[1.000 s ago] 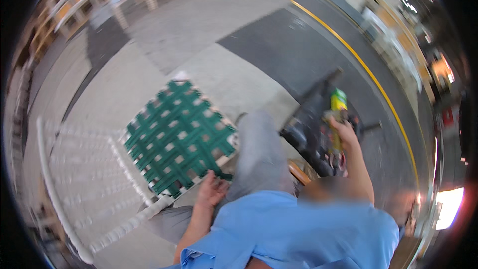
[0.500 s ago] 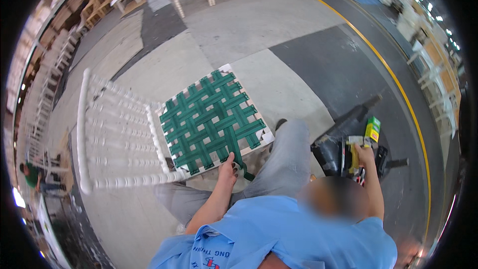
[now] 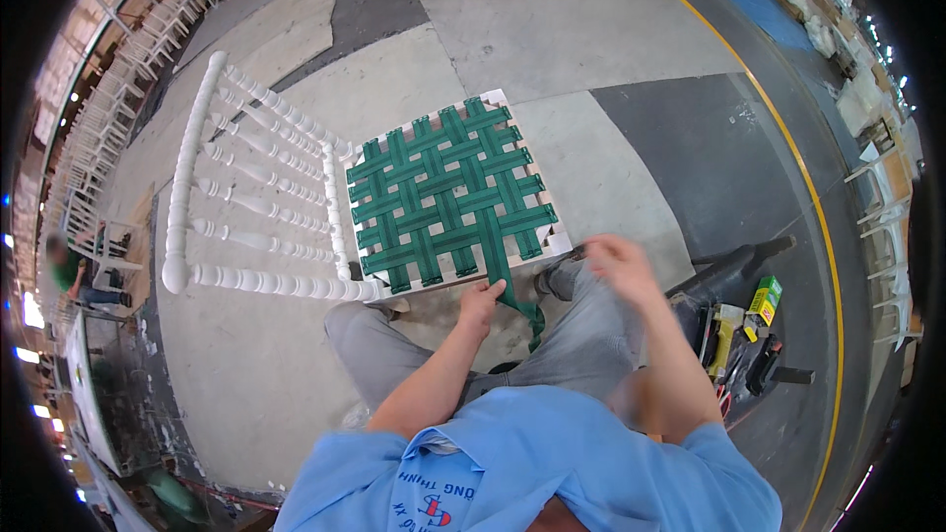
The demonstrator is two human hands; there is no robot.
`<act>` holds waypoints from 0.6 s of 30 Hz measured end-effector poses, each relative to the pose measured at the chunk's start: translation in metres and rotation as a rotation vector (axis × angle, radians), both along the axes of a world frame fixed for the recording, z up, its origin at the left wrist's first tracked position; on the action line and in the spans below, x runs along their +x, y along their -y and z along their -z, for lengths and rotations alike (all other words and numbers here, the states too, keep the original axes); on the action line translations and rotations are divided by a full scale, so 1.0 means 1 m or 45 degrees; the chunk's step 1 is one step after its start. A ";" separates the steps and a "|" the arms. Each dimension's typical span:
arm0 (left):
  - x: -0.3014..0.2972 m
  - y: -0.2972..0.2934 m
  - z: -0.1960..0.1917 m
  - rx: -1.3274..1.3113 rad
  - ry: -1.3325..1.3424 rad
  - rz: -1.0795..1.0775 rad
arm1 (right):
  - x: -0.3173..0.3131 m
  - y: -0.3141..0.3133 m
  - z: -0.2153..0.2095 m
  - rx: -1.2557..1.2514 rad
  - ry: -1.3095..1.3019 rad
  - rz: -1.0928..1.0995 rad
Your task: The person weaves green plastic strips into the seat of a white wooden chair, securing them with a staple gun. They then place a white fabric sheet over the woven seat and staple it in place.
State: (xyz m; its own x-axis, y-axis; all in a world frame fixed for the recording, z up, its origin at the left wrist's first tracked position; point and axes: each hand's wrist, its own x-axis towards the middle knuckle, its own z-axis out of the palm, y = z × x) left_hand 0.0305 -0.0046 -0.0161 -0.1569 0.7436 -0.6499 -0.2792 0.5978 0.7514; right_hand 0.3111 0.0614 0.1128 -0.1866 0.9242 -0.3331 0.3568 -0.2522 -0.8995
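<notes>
White chair (image 3: 334, 202), one unit, stands on the floor (image 3: 581, 167) directly before you, its one backrest (image 3: 258, 283) toward your left. One green webbing seat (image 3: 440, 192) faces up. Your left hand (image 3: 481, 302) pinches one loose green strap (image 3: 534, 318) at the seat's near edge; its free end hangs beyond your fingers. Your right hand (image 3: 621, 266), blurred, is raised near your right knee; whether it grips anything, you cannot tell. At your right, one black stand (image 3: 731, 281) carries one green-and-yellow box (image 3: 765, 298) and several tools (image 3: 726, 333).
</notes>
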 end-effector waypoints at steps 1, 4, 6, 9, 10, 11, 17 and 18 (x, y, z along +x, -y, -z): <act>-0.001 0.004 0.001 0.032 0.023 0.014 | -0.033 -0.006 0.016 -0.187 -0.137 -0.210; 0.005 0.021 0.003 0.002 0.049 0.135 | -0.094 -0.019 0.053 -0.645 0.104 -0.542; 0.024 0.046 0.003 -0.123 0.020 0.476 | -0.100 -0.024 0.082 -0.893 0.111 -0.539; 0.031 0.057 0.010 -0.314 0.000 0.820 | -0.112 -0.026 0.109 -1.014 -0.174 -0.438; 0.027 0.063 0.017 -0.402 0.003 0.890 | -0.124 -0.025 0.111 -0.918 -0.075 -0.447; 0.022 0.067 0.025 -0.415 -0.036 0.860 | -0.135 -0.019 0.113 -0.886 -0.002 -0.515; 0.012 0.040 0.013 0.018 -0.893 0.920 | -0.123 -0.028 0.170 -0.525 0.758 -0.999; 0.013 0.032 -0.003 0.162 -0.897 0.787 | -0.110 -0.024 0.192 -0.368 0.786 -1.002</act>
State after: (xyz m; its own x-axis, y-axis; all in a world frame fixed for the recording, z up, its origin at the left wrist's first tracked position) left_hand 0.0431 -0.0371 -0.0130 -0.0374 0.8850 -0.4641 0.6029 0.3903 0.6958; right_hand 0.2012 0.0851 -0.0790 -0.4243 0.4849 -0.7647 0.8913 0.0746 -0.4473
